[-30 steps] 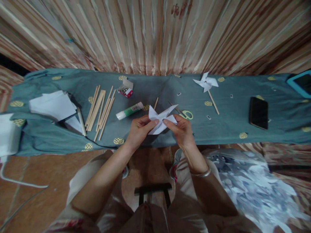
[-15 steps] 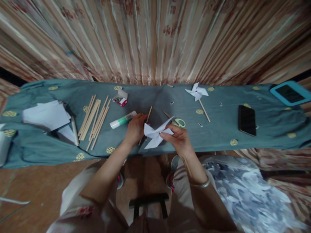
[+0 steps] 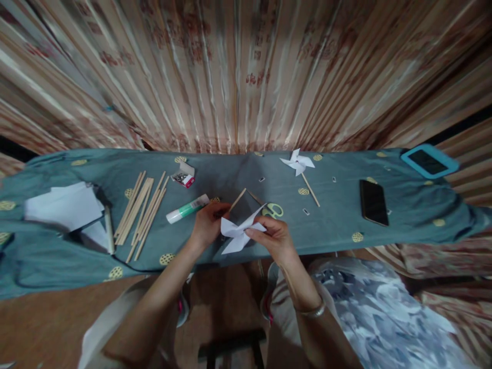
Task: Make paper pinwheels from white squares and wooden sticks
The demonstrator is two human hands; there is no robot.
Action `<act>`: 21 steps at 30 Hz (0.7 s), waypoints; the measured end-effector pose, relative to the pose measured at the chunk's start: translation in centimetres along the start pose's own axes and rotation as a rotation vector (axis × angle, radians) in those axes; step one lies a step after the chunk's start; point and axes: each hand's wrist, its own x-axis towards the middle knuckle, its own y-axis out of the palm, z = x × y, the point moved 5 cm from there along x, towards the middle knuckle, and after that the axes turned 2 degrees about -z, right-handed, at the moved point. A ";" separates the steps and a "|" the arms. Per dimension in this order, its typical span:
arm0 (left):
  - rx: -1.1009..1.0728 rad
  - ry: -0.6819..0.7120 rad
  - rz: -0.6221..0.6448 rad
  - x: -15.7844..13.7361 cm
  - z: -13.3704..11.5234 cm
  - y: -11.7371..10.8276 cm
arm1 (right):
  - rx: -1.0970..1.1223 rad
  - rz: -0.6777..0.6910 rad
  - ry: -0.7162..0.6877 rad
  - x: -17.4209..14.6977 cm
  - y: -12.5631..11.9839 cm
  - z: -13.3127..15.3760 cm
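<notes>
Between my hands is a white paper pinwheel [image 3: 234,237]. My right hand [image 3: 272,234] pinches it near its centre, the thumb over the middle. My left hand [image 3: 209,223] is closed on a thin wooden stick [image 3: 238,199], whose upper end points up and to the right past the fingers. Part of the stick is hidden by the hand and the paper, and I cannot tell whether it touches the pinwheel. Just beyond my right hand lie green-handled scissors [image 3: 273,209]. A glue stick [image 3: 187,208] lies beside my left hand.
Several wooden sticks [image 3: 142,210] lie at left, near stacked white paper [image 3: 63,207]. An opened small box of metal pins [image 3: 184,177] stands behind the glue stick. A finished pinwheel on a stick [image 3: 298,163], a phone [image 3: 374,202] and a blue-framed tablet [image 3: 429,161] are at right.
The view has tilted up and shifted, so the table sits lower. The stick in my left hand leans further to the right. My right hand still pinches the pinwheel, its thumb now over the centre.
</notes>
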 end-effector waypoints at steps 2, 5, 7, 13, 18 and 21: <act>-0.209 -0.096 0.005 -0.8 -0.2 0.0 | -0.026 -0.020 -0.026 -0.3 -0.1 0.4; -0.431 -0.223 0.014 -2.1 -0.6 0.0 | -0.109 -0.040 -0.090 -1.0 -0.1 1.5; -0.494 -0.259 0.049 -2.9 -1.0 -0.1 | -0.169 -0.056 -0.159 -1.5 0.2 2.6; -0.558 -0.284 0.089 -4.7 -1.1 -0.6 | -0.299 -0.105 -0.371 -2.6 1.2 4.9; -0.507 -0.248 0.154 -5.6 -0.9 -0.9 | -0.439 -0.140 -0.519 -3.3 1.4 5.3; -0.506 -0.240 0.176 -6.1 -0.8 -1.2 | -0.498 -0.142 -0.603 -3.7 1.6 5.6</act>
